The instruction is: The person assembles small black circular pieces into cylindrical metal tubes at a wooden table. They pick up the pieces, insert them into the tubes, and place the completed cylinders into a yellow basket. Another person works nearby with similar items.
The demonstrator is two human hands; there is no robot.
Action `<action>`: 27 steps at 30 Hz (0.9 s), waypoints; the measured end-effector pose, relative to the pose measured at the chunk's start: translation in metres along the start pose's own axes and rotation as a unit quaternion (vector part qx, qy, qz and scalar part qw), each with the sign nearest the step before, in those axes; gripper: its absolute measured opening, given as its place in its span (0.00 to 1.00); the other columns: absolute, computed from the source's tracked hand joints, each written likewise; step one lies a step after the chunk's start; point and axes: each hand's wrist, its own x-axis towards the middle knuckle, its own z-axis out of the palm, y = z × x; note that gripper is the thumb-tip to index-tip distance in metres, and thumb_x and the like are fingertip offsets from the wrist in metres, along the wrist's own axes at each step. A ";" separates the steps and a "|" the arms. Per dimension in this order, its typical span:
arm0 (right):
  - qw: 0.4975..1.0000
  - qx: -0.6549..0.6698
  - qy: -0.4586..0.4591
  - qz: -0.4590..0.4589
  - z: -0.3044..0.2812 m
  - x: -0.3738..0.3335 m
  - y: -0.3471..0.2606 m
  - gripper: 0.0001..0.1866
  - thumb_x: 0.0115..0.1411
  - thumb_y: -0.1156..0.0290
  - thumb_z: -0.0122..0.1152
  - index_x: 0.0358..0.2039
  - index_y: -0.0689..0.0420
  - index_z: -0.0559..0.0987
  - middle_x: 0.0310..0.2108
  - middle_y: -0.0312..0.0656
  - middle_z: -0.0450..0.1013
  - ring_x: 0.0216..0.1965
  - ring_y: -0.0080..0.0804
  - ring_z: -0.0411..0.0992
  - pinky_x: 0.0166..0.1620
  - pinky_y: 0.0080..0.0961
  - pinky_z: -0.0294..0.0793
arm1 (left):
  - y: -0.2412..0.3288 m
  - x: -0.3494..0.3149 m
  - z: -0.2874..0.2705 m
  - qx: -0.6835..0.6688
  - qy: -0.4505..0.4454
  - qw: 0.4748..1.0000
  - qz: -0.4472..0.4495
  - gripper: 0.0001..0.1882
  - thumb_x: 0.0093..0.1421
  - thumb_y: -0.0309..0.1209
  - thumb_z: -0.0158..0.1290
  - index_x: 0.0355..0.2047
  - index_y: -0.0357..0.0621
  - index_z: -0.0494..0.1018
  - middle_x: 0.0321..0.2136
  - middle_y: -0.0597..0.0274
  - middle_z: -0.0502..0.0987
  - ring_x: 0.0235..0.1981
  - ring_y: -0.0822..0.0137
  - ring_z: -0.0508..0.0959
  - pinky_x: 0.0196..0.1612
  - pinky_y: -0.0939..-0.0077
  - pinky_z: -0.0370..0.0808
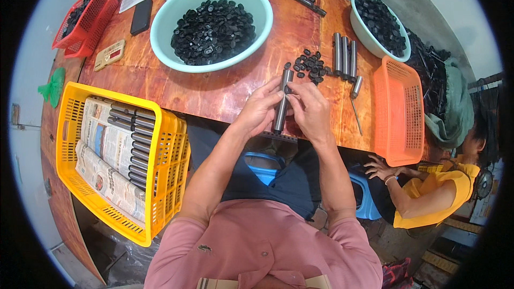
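Note:
A shiny dark metal tube [280,115] is held upright-slanted at the table's front edge, its lower end reaching past the edge toward my lap. My left hand [261,106] is closed round its left side, the thumb lying across the tube. My right hand [310,111] is closed at the tube's right side, fingertips pinched against it; whatever they hold is too small to make out. Just beyond the tube's top end lies a small black oval piece [287,66]. A loose pile of similar black oval pieces [313,68] lies to the right of it.
A large pale-green basin [160,37] of black pieces stands behind my hands, a smaller basin [357,21] far right. Several tubes [345,56] and a thin-shafted tool [356,88] lie near an orange basket [399,152]. A yellow crate [107,93] holds tubes on newspaper. Another person [436,192] sits right.

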 end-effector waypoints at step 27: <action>0.982 0.135 0.093 0.090 -0.001 -0.036 0.011 0.12 0.60 0.80 0.64 0.46 0.63 0.82 0.39 0.46 0.77 0.33 0.34 0.78 0.36 0.28 0.77 | 0.002 0.000 0.006 0.099 0.069 0.991 -0.050 0.15 0.73 0.38 0.47 0.48 0.38 0.72 0.31 0.61 0.78 0.24 0.72 0.77 0.26 0.79 0.76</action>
